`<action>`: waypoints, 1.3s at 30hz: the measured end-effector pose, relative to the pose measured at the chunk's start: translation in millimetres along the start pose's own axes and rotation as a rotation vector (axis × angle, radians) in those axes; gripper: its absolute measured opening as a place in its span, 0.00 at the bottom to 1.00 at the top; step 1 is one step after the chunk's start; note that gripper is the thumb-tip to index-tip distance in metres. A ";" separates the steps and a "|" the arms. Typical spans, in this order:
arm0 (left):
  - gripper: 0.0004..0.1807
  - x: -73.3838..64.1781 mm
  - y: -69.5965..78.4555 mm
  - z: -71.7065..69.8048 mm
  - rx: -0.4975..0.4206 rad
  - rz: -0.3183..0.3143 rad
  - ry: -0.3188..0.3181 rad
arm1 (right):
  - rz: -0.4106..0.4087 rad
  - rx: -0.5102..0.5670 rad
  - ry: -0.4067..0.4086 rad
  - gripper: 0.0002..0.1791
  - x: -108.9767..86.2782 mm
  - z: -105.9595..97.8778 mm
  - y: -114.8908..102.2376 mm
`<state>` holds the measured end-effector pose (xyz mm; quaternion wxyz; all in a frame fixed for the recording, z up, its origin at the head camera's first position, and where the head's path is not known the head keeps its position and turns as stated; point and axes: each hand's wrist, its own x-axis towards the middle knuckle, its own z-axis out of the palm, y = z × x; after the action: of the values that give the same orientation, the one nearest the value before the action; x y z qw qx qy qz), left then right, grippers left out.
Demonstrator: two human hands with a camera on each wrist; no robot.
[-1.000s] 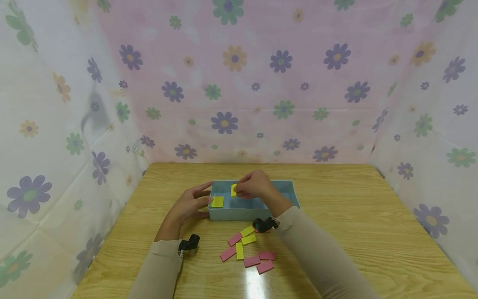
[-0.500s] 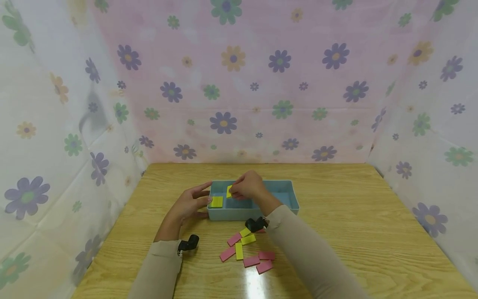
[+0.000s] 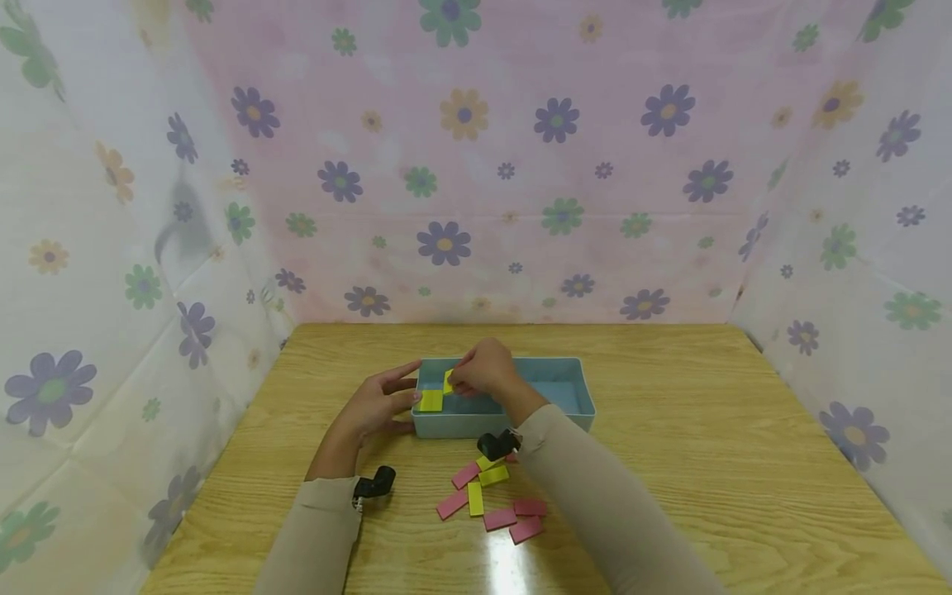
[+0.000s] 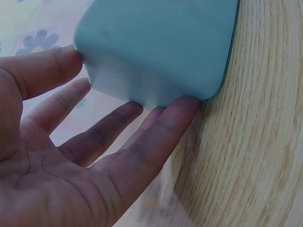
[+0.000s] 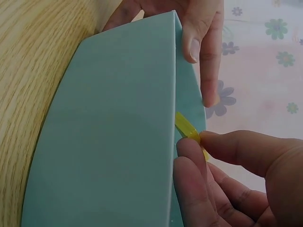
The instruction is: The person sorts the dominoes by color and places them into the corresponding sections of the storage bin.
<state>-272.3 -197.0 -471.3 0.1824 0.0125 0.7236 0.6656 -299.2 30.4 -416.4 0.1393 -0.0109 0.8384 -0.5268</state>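
Observation:
A light-blue plastic box (image 3: 476, 426) stands on the table. My left hand (image 3: 382, 405) rests against its left end with fairly straight, spread fingers; in the left wrist view the fingertips (image 4: 187, 101) touch the box's end wall. The left thumb lies at the rim. My right hand (image 3: 487, 369) is over the box, pinching a yellow tile (image 5: 187, 126) between thumb and fingers, inside the far wall in the right wrist view. More yellow tiles (image 3: 431, 401) sit side by side in the box's near-left corner. The right hand partly covers the held tile.
Several loose pink tiles (image 3: 500, 519) and yellow tiles (image 3: 475, 499) lie on the wooden table (image 3: 706, 463) in front of the box, some partly under the right wrist's black camera (image 3: 497, 445). Flower-patterned cloth (image 3: 476, 165) encloses the back and sides.
My right hand has moved left within the box, carrying the pinched yellow tile closer to the left end. The left hand keeps its place at the box end.

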 end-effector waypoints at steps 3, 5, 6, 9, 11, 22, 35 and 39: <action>0.35 -0.5 0.1 -0.2 0.001 0.001 0.000 | -0.001 -0.010 0.005 0.05 0.3 2.4 -0.9; 0.35 -0.6 0.1 -0.5 0.002 0.004 0.000 | -0.003 -0.022 0.010 0.04 0.9 3.9 -0.3; 0.35 -0.6 0.0 -0.7 0.001 0.004 0.000 | -0.003 -0.030 0.014 0.04 1.2 4.5 0.1; 0.35 -0.3 -0.3 -1.0 0.004 0.007 -0.002 | 0.002 -0.044 0.020 0.04 2.0 5.6 1.7; 0.35 -0.2 -0.5 -1.3 0.004 0.007 -0.001 | 0.005 -0.053 0.022 0.04 2.0 5.9 2.5; 0.35 -0.8 -0.6 -1.1 0.006 0.009 0.006 | 0.014 -0.093 0.033 0.04 1.7 7.9 2.8; 0.35 1.4 -3.0 -2.1 0.006 0.018 0.000 | 0.054 -0.106 0.019 0.03 4.5 9.5 1.5; 0.35 1.4 -2.8 -2.1 0.005 0.019 -0.002 | 0.064 -0.108 0.025 0.03 6.1 9.9 2.4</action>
<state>-273.6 -198.9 -474.3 0.1768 0.0207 0.7250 0.6654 -302.4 21.8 -423.9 0.1448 0.0148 0.8673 -0.4761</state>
